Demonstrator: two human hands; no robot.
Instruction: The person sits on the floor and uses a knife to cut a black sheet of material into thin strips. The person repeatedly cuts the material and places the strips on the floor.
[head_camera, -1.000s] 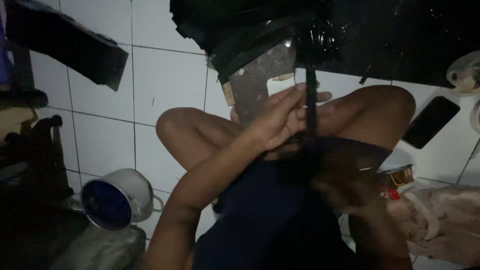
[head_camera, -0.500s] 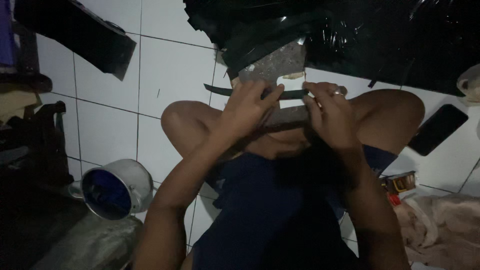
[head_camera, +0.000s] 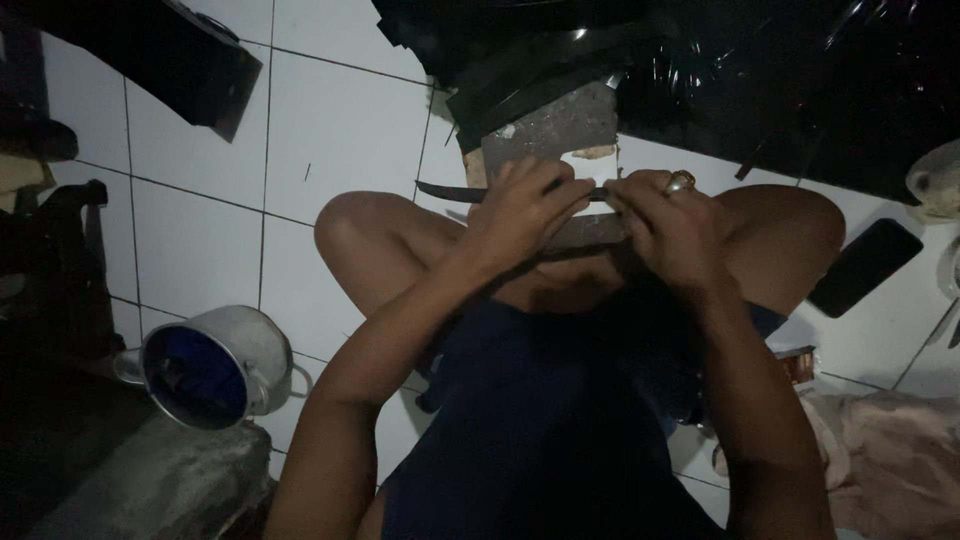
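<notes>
Both hands pinched the thin dark blade (head_camera: 450, 191) lying sideways, left hand (head_camera: 525, 205) nearer its free tip than right hand (head_camera: 665, 222).

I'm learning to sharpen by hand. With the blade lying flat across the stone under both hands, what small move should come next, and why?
Probably a short push of the blade along the grey stone. The left hand and right hand both press it flat on the stone, its dark tip sticking out to the left, so it looks set for a stroke.
</notes>
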